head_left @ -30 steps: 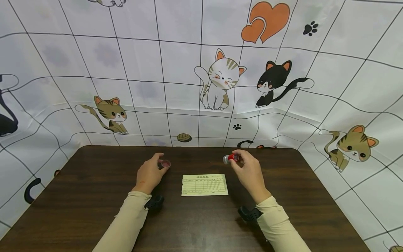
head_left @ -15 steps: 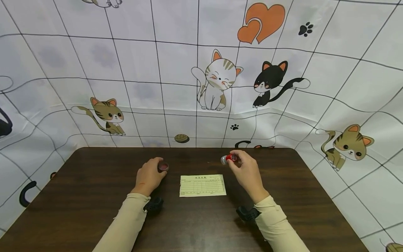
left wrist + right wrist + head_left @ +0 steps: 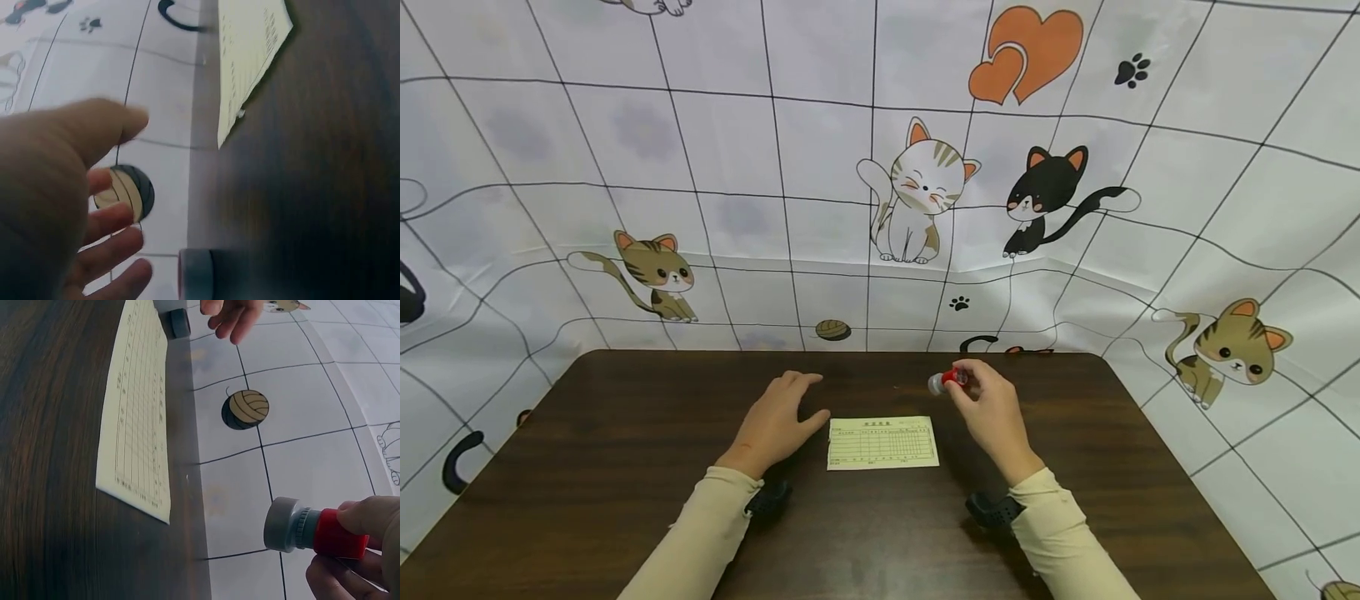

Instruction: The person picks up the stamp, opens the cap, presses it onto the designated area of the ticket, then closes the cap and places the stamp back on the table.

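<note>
Which kind of room this is cannot be told for certain; it looks like a screened-off desk corner. A dark wooden table (image 3: 865, 533) stands against a creased white sheet (image 3: 730, 142) with printed cats (image 3: 917, 192), hearts (image 3: 1030, 54) and yarn (image 3: 833, 330), rather homely, while the ruled paper form (image 3: 883, 442) suggests office work

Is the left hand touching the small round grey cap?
Apart: in the left wrist view, a strip of white wall shows between the left hand and the cap.
</note>
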Motion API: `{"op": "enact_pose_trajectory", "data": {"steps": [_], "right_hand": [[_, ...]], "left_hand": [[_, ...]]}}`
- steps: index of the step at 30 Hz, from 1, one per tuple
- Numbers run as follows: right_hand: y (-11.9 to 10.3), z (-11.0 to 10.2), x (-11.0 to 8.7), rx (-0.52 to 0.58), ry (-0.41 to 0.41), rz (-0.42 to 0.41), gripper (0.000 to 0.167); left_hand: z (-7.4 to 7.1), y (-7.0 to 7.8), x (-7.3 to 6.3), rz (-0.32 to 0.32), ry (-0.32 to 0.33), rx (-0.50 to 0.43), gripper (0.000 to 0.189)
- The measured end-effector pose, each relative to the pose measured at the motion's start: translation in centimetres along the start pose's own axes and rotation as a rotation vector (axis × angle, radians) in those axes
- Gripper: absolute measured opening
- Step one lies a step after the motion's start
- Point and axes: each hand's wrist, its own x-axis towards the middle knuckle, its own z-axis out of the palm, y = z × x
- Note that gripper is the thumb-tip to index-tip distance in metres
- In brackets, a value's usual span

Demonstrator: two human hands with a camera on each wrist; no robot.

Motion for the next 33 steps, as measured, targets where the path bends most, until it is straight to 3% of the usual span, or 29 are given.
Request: {"op": "enact_pose_trajectory", "data": {"steps": [6, 10, 21, 33], "right_hand": [[0.6, -0.8, -0.2, 0.017, 0.001, 0.027, 0.033], [1.0, -1.1, -0.5, 0.046, -0.006, 0.061, 0.032], [1.9, -1.0, -1.3, 0.076, -0.049, 0.135, 0.032], [2.1, -0.5, -2.0, 0.148, -0.098, 0.162, 0.031]], "left_hand": [[0.3, 1.7, -1.0, 0.131, -0.105, 0.039, 0.071], [0.5, 2.3, -1.6, 0.181, -0.175, 0.071, 0.07], [1.2, 2.3, -2.4, 0.175, -0.251, 0.123, 0.064], [1.2, 2.5, -2.5, 0.186, -0.253, 0.136, 0.058]]}}
